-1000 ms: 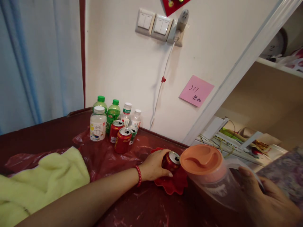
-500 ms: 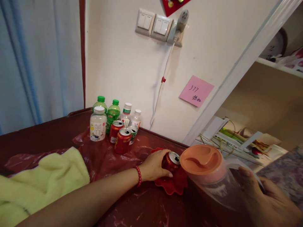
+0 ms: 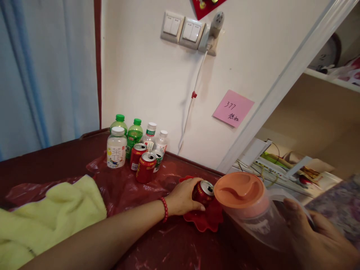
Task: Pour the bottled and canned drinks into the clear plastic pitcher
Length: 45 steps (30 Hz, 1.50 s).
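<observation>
My left hand [image 3: 184, 197], with a red bead bracelet at the wrist, is wrapped round a red drink can [image 3: 203, 193] whose top is opened. The can stands over a red scalloped dish [image 3: 205, 221]; its base is hidden by my fingers and the can's own side. By its handle, my right hand [image 3: 315, 232] grips a clear plastic pitcher [image 3: 261, 228] with an orange lid [image 3: 240, 190]. The pitcher leans toward the can, its lid edge close beside the can's rim. Whether liquid flows between them I cannot tell.
Two more red cans [image 3: 145, 168], a white-green can [image 3: 157, 161], green-capped bottles [image 3: 134, 137] and white-capped bottles [image 3: 116, 150] cluster at the back. A yellow towel [image 3: 70, 210] lies left on the plastic-covered dark red table [image 3: 157, 240]. A white cable [image 3: 194, 103] hangs down the wall.
</observation>
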Motion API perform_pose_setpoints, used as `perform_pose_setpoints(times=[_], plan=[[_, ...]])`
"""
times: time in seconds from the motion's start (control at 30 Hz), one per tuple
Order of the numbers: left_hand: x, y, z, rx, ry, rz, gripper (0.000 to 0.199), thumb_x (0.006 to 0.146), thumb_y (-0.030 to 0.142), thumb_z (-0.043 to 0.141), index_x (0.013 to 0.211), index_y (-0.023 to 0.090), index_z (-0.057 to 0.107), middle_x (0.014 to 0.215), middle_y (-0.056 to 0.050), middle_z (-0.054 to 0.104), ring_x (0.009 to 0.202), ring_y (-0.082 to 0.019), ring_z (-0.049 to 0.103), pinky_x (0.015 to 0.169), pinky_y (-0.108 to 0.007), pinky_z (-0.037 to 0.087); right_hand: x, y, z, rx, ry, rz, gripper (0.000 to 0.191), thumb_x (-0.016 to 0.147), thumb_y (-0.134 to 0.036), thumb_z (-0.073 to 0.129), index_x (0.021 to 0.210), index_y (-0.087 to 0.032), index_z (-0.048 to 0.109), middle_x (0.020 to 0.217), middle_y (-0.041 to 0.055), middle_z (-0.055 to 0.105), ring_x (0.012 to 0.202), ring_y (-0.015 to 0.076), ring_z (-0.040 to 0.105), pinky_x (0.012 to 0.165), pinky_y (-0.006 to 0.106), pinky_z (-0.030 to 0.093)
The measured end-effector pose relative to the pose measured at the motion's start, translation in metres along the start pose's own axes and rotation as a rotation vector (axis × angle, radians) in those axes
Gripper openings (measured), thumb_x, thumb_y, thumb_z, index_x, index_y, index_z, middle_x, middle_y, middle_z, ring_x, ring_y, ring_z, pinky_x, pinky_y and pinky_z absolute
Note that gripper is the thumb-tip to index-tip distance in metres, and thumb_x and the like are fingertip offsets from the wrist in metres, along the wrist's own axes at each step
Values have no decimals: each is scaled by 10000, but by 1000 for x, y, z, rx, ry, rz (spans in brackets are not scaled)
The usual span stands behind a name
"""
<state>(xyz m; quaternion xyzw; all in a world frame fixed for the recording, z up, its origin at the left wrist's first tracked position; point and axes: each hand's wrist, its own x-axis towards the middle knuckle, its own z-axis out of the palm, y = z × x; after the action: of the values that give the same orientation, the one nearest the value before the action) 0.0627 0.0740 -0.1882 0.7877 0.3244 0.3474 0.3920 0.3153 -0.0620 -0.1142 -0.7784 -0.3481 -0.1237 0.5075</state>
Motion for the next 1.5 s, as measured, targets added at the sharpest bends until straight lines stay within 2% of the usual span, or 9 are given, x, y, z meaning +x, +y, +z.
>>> perform_pose_setpoints(times=[0.13,0.33,0.47,0.6,0.87,1.07,1.3,1.5], plan=[[0,-1,0,3,0,-6,893,588,214,1005,1394,209,620,1429,-140,691,1318,-373,635,1145,-512,476,0,0,1,46,-5,34,522,852,-752,670,858,-231,704,640,-26,541,734,208,551,588,282,347],[0,-1,-1,11,-2,-3,886,592,229,1005,1391,225,623,1429,-129,693,1320,-366,633,1149,-515,471,-2,-3,-1,70,-30,70,500,857,-719,694,914,-223,715,696,-15,580,768,222,564,646,294,393],[0,0,-1,11,-5,1,882,592,219,1001,1388,212,624,1413,-132,700,1304,-366,641,1137,-514,482,-5,-10,-2,69,-29,58,481,852,-711,671,876,-231,695,685,-13,575,800,225,554,659,290,399],[0,-1,0,3,-1,-4,893,586,219,1004,1393,215,622,1431,-137,689,1322,-375,633,1147,-514,474,-7,-16,-3,66,-26,70,503,838,-742,651,842,-239,670,656,-21,538,752,210,511,652,281,412],[0,-3,0,-2,0,9,866,593,225,1001,1376,239,631,1418,-118,700,1310,-366,638,1141,-513,478,-4,-7,0,86,-19,68,494,824,-720,683,887,-231,701,712,-21,585,799,215,548,703,297,380],[0,-1,0,4,-2,2,873,596,226,998,1387,221,629,1417,-133,697,1309,-373,638,1141,-520,477,-5,-8,-1,76,-31,46,479,858,-712,678,847,-233,675,651,-31,516,758,207,515,673,284,367],[0,-1,-1,9,-4,7,865,606,228,992,1390,254,628,1432,-122,689,1330,-378,627,1147,-540,472,-5,-9,-1,54,-31,44,484,859,-722,658,845,-239,675,662,-27,543,797,221,540,706,298,375],[0,-1,0,12,-7,1,895,598,237,1004,1405,211,620,1434,-143,686,1327,-380,628,1146,-528,474,-5,-9,-2,70,-37,76,475,840,-712,680,845,-237,681,665,-29,536,775,214,525,695,300,369]])
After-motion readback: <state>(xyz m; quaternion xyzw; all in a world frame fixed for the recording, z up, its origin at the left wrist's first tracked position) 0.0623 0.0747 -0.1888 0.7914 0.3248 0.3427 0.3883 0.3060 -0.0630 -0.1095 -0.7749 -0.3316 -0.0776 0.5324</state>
